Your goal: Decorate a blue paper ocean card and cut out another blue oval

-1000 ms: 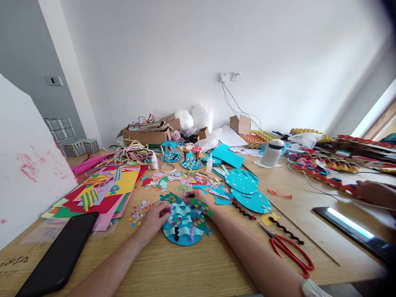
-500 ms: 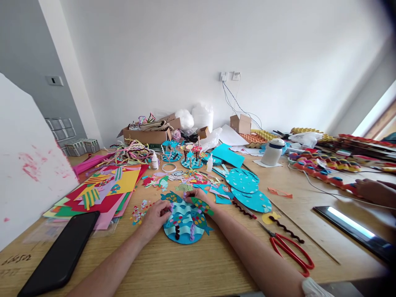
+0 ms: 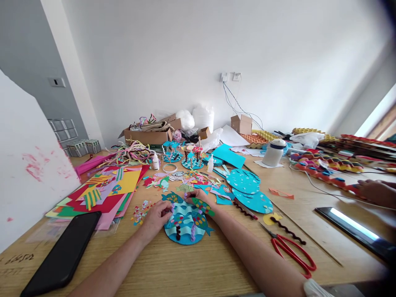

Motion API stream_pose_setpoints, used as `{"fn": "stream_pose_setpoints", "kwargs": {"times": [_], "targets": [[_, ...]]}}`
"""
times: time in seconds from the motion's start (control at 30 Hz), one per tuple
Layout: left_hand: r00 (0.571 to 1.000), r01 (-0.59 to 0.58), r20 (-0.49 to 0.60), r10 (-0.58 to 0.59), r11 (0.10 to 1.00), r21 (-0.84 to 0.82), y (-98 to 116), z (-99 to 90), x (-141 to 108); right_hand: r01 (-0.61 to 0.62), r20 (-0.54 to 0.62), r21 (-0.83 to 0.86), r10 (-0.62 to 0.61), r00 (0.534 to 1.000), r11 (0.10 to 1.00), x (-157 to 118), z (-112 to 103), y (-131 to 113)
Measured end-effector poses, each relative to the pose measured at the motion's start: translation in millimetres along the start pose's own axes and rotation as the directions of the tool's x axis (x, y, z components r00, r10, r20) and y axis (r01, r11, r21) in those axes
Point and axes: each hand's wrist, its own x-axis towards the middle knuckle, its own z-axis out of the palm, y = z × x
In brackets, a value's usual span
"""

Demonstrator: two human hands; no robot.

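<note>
While the left hand [image 3: 155, 217] pinches a purple twist [image 3: 172, 208] at the blue disc [image 3: 185, 240], hard pressing could bend it; the right hand [image 3: 199, 195] hides its grip.

Bare tabletop [image 3: 199, 270] gives passage between the forearms [image 3: 114, 260]; the blue disc [image 3: 185, 240] blocks beyond.

place: craft workroom | shown by: stacked coloured paper [image 3: 129, 181], paper scraps [image 3: 198, 178], nozzle bottle [image 3: 210, 165], red-handled scissors [image 3: 274, 236], wooden table [image 3: 185, 272]
</note>
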Motion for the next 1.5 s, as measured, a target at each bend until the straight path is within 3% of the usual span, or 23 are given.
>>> {"fn": "stream_pose_setpoints", "kwargs": {"times": [0.77,1.27,1.5], "targets": [[1.000,-0.001,-0.005,0.001,1.000,0.005,2,-0.2,-1,0.004,0.023,0.032,-0.005,1.000,0.999,-4,-2,-12],[1.000,-0.002,-0.014,0.002,1.000,-0.004,-4,1.3,0,0.018,0.030,0.072,-0.020,0.999,0.997,-4,-1,-5],[1.000,0.010,-0.002,-0.010,1.000,0.003,3,-1.7,0,-0.007,0.003,0.045,0.007,1.000,0.999,-2,0,-3]]}}
